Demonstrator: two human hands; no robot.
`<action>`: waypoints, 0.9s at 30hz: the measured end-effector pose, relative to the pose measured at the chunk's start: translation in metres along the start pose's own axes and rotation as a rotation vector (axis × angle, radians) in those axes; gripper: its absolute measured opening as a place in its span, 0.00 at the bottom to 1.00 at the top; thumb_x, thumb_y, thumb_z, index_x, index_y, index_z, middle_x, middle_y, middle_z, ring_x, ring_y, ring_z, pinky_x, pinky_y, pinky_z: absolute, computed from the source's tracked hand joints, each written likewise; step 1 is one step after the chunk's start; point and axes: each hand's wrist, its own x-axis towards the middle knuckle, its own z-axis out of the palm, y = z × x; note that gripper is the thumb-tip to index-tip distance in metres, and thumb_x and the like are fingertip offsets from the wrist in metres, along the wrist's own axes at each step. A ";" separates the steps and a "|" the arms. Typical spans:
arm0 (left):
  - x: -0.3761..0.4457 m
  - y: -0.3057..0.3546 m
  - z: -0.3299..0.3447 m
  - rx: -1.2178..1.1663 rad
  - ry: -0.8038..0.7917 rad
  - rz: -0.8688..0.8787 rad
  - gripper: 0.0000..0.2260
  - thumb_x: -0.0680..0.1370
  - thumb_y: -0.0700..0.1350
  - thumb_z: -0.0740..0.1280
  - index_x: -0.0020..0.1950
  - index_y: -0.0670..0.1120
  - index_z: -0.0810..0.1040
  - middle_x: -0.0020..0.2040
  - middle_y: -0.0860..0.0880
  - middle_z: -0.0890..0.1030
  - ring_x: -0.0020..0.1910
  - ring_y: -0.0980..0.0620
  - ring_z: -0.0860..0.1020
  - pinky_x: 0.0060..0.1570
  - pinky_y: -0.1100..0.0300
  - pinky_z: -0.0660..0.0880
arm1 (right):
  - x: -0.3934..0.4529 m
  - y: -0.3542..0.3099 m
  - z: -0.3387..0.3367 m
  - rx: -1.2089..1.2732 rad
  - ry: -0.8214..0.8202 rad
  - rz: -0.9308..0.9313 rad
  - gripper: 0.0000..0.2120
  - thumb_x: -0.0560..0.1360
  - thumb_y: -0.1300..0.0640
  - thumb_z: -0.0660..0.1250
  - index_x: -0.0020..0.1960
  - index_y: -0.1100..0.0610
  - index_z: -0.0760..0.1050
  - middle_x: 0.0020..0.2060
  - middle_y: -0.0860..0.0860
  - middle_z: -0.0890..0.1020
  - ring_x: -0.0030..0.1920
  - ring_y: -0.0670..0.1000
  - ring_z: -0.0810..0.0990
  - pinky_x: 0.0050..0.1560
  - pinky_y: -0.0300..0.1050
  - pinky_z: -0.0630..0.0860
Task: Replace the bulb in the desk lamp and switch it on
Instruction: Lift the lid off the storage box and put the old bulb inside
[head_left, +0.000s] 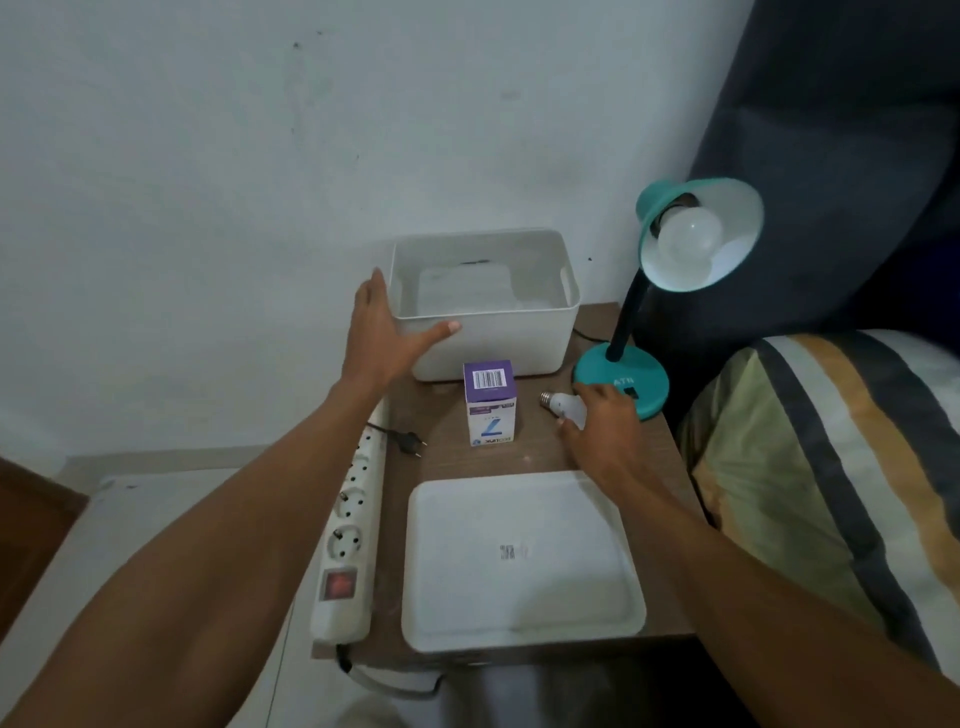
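Note:
A teal desk lamp (621, 382) stands at the table's back right, its shade (727, 208) tilted toward me with a white bulb (688, 239) screwed in and unlit. A loose white bulb (563, 404) lies on the wooden table beside the lamp base, screw cap pointing left; my right hand (605, 423) grips its round end. A purple and white bulb box (490, 402) stands upright at the table's middle. My left hand (387, 332) rests flat against the left front corner of the white bin (550, 332), thumb across its front wall.
A white lid (519, 561) lies flat at the table's front. A white power strip (348, 525) with a red switch runs along the left edge; a black plug (410, 441) lies unplugged beside it. A bed with striped bedding (831, 467) is on the right.

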 end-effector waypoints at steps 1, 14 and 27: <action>0.008 -0.003 0.003 -0.027 -0.001 -0.016 0.60 0.61 0.75 0.75 0.83 0.45 0.57 0.80 0.42 0.63 0.80 0.43 0.63 0.76 0.41 0.67 | 0.002 0.003 0.003 -0.014 -0.004 0.011 0.28 0.76 0.51 0.72 0.74 0.56 0.70 0.68 0.55 0.75 0.67 0.56 0.71 0.66 0.50 0.70; 0.025 -0.016 0.023 -0.231 -0.023 -0.034 0.59 0.60 0.76 0.76 0.82 0.48 0.59 0.76 0.47 0.73 0.75 0.46 0.71 0.70 0.43 0.74 | 0.007 0.002 -0.009 0.283 0.162 -0.130 0.25 0.73 0.56 0.75 0.69 0.56 0.75 0.62 0.55 0.80 0.61 0.53 0.78 0.64 0.48 0.75; 0.027 -0.017 0.027 -0.285 0.002 0.030 0.46 0.66 0.65 0.80 0.76 0.48 0.66 0.65 0.50 0.80 0.62 0.51 0.79 0.53 0.63 0.78 | 0.094 -0.104 -0.047 0.440 0.171 -0.280 0.26 0.70 0.55 0.77 0.66 0.54 0.77 0.61 0.52 0.81 0.59 0.51 0.80 0.60 0.53 0.79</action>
